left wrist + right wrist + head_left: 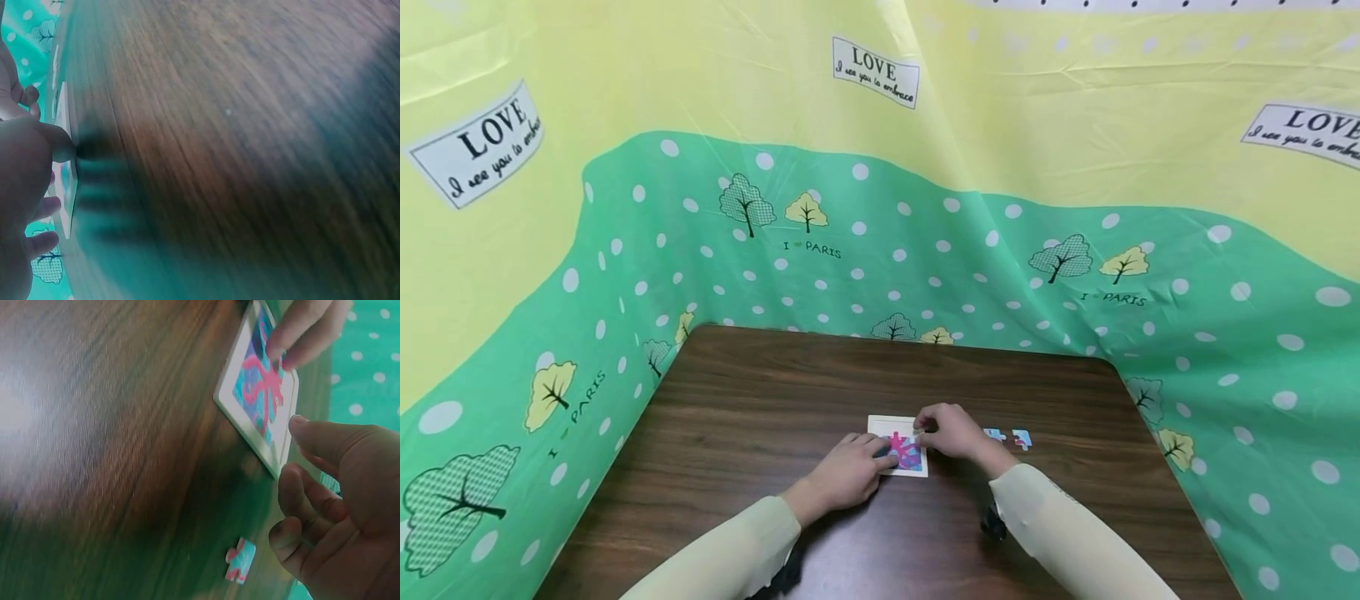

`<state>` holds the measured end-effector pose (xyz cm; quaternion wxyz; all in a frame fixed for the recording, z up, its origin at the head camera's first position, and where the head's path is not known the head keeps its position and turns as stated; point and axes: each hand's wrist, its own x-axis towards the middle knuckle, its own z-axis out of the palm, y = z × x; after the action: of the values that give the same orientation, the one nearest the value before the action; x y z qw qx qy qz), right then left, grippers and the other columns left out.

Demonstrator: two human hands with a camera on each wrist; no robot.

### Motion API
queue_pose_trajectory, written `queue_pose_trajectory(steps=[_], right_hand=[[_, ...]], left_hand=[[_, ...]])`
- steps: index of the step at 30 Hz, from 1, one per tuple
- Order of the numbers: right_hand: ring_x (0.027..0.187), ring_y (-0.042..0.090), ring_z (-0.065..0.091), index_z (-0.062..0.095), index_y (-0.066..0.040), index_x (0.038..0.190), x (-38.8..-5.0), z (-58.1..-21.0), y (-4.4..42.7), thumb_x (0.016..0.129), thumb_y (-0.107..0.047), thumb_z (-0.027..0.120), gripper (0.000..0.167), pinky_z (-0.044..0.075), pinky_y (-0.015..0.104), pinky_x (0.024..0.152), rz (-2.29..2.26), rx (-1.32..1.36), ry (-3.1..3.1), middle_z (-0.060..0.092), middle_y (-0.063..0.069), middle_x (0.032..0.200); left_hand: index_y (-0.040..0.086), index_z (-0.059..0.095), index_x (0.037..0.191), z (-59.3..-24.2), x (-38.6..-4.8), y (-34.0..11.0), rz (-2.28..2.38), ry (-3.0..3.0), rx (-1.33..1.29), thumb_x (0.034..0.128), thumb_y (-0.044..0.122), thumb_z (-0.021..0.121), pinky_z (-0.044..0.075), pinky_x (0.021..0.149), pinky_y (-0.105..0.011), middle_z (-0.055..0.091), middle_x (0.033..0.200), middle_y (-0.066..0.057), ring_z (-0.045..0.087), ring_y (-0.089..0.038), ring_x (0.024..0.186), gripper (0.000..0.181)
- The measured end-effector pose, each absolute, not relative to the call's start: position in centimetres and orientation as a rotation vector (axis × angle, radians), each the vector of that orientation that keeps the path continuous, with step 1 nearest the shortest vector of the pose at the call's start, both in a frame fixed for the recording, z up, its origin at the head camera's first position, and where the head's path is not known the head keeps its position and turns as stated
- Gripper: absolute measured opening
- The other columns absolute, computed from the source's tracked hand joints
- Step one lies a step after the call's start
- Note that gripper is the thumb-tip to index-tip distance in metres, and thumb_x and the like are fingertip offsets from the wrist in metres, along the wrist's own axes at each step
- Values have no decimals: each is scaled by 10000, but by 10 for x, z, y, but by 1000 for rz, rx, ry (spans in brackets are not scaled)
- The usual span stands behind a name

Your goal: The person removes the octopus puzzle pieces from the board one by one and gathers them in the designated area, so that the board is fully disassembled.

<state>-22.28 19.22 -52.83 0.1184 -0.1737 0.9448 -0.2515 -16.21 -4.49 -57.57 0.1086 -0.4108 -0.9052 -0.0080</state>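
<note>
A small square jigsaw puzzle in a white tray (891, 422) lies on the table, its partly filled picture pink, blue and purple. My left hand (847, 472) rests on the near left of the puzzle, fingers extended over it. At the tray's right edge, my right hand (953, 431) pinches what looks like a small pale puzzle piece, mostly hidden by the fingertips. In the right wrist view, the thumb of the right hand (356, 494) meets the tray's rim (249, 436). Right of that hand lie two loose pieces, a blue one (995, 434) and a blue-and-pink one (1022, 438).
The dark wood-grain table (737, 400) runs back to a green and yellow printed curtain (850, 200) that encloses it behind and at both sides. Dark bands sit under both pale sleeves (1067, 533).
</note>
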Motion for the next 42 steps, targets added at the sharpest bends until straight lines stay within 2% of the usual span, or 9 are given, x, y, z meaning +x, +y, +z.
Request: queue_pose_trajectory(steps=[5,12,22,34,42], right_hand=[[950,194,659,770,-125,1023,-221,-531,184,853,-132,826,179,561,449,906,-736,-547,2743,734,8,988],[921,195,655,770,-112,1036,-219,-534,179,846,-140,825,200,564,457,866,-699,-608,2730,730,18,977],[902,173,633,785,-125,990,-218,-538,178,818,-167,861,193,560,441,867,-600,-620,2778,702,3,951],[831,161,575,760,-122,920,-220,-540,174,793,-123,869,167,542,421,821,-588,-601,2784,666,8,912],[749,163,532,683,-126,884,-224,-540,174,774,-89,875,224,490,364,705,-625,-570,2750,638,21,846]], left_hand=[[295,657,1384,-574,-162,-42,2,-2686,-1239,963,299,626,500,1062,-462,604,1428,-26,580,-232,1309,422],[304,643,1401,-573,-160,-39,-5,-2729,-1242,1000,323,593,494,1076,-500,587,1464,-37,556,-237,1349,405],[255,639,1416,-575,-159,-39,-83,-2708,-1254,1002,309,598,501,1086,-454,585,1471,-83,567,-287,1345,420],[275,646,1407,-578,-160,-39,-52,-2709,-1255,1002,323,588,492,1098,-437,591,1464,-65,561,-272,1352,411],[270,662,1391,-576,-160,-38,-59,-2709,-1254,991,312,596,503,1086,-441,603,1456,-68,572,-273,1344,407]])
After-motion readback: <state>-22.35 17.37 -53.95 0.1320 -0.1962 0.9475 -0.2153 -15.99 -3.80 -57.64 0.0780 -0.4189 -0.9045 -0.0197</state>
